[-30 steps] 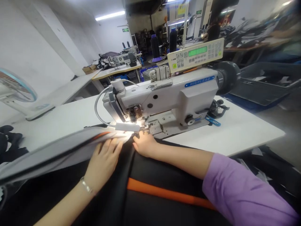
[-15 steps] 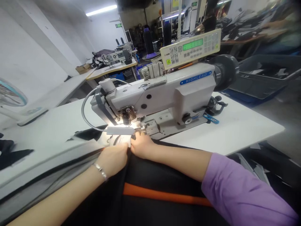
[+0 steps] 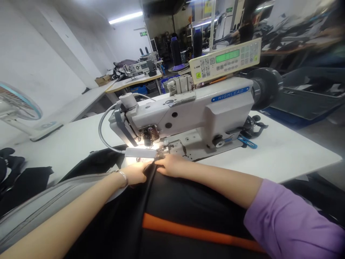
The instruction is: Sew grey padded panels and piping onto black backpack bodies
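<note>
Black fabric (image 3: 194, 201) with an orange stripe (image 3: 188, 232) lies over the near edge of the table, below a white sewing machine (image 3: 185, 111). My left hand (image 3: 134, 173), with a bracelet at the wrist, grips the fabric's edge just left of the seam. Its fingertips are partly hidden in the folds. Close beside it, my right hand (image 3: 171, 165) presses fingers and thumb on the same black fabric near the needle area. A lit lamp (image 3: 140, 153) hangs in front of the needle and hides part of it. Grey fabric (image 3: 35, 212) spreads under my left forearm.
A fan (image 3: 20, 104) stands on the table at the left, near black cloth pieces (image 3: 24, 183). Blue snips (image 3: 247, 142) lie right of the machine. A grey bin (image 3: 304, 102) is beyond at the right. Another sewing machine (image 3: 140, 68) stands behind.
The view has shifted, so the machine sits slightly lower and further right. My left hand has moved forward along the fabric and lies flatter. More black fabric shows left of the lamp.
</note>
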`<move>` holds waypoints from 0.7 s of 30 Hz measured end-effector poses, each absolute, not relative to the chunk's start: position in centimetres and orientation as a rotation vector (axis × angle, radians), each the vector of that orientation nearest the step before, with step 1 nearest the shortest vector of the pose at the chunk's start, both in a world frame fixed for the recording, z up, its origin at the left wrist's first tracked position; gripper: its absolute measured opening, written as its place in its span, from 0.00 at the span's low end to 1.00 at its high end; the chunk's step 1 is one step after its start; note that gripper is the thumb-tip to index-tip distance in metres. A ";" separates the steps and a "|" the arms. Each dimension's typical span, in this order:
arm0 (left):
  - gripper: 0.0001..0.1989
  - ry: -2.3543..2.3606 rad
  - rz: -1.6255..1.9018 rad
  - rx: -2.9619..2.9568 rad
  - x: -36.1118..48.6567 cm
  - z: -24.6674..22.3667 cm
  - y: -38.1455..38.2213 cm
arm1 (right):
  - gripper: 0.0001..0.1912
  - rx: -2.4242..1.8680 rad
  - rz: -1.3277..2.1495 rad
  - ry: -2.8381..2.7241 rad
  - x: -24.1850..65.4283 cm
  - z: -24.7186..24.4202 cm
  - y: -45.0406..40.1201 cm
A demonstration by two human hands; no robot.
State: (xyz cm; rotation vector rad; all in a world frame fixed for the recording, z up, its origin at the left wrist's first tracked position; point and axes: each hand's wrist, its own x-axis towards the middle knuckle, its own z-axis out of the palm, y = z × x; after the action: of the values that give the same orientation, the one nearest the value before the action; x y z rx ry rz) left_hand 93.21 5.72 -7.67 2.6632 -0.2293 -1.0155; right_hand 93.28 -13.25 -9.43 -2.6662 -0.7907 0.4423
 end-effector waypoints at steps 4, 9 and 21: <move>0.40 -0.257 -1.008 2.647 93.2 -8.0 5.8 | 0.21 -2.673 0.488 -0.776 93.6 -9.1 -12.9; 0.35 -0.492 -0.864 2.815 93.7 -8.4 5.9 | 0.20 -2.720 0.449 -0.722 93.8 -9.8 -12.4; 0.33 -0.676 -0.568 3.027 93.9 -9.4 6.3 | 0.19 -2.745 0.340 -0.672 93.5 -10.5 -11.7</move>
State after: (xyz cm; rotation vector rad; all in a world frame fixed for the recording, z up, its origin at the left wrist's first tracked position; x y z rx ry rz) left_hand 93.87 6.25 -9.36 3.0271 -0.6761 -0.5680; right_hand 93.54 -11.66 -10.49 -2.7448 -0.6724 0.3396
